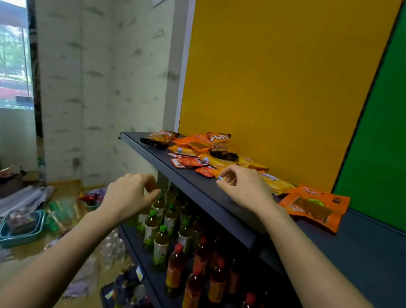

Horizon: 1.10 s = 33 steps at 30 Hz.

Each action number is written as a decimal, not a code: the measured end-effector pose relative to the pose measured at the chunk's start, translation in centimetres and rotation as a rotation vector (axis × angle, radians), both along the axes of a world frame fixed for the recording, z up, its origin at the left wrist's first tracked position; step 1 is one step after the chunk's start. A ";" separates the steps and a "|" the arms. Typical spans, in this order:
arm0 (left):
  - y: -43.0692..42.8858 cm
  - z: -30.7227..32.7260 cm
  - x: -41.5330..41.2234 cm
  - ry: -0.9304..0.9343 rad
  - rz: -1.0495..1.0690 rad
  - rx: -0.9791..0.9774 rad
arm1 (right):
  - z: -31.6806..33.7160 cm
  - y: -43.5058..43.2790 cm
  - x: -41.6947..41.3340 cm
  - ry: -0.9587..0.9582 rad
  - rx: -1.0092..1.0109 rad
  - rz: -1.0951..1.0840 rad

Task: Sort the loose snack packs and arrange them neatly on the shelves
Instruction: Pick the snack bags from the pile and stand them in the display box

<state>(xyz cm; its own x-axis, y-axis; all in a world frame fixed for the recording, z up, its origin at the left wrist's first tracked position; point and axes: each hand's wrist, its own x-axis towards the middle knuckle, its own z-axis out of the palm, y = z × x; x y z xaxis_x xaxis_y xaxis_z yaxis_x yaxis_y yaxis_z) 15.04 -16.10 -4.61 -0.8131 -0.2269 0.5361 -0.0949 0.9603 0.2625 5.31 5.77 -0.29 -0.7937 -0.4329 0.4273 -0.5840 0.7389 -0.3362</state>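
The snack packs are lying in a loose heap on the top shelf, against the yellow back wall. I am judging them all as light, thin and soft. They are crackling bags with smooth skin, so they will be sliding over each other easily.

The big orange pack is lying flat just to the right of my right hand, near my wrist. I think it is best to take it by its sealed edge, because the middle may be crushing.

The yellow pack is lying partly under my right hand, whose bent fingers and thumb are pinching its near corner, as far as I can see. The small red packs are lying just left of these fingers. For them a pinch of two fingers is enough.

My left hand is hanging in the air before the shelf edge, loosely curled and holding nothing.
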 end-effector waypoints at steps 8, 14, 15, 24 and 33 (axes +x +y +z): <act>-7.9 2.1 -13.5 -0.012 0.010 -0.017 | 1.9 -6.0 -13.3 -0.061 -0.072 -0.106; -12.8 1.8 -20.0 0.075 -0.017 -0.014 | 2.2 -8.9 -20.8 -0.136 -0.089 -0.210; -13.7 1.7 -21.1 0.078 -0.013 -0.012 | 2.2 -9.3 -22.0 -0.139 -0.083 -0.245; -22.4 2.1 -30.9 0.136 -0.028 0.053 | 2.1 -12.0 -28.7 -0.468 -0.123 -0.508; -28.1 2.9 -40.1 -0.343 -0.118 0.274 | 3.7 -13.7 -29.7 -0.442 -0.340 -0.647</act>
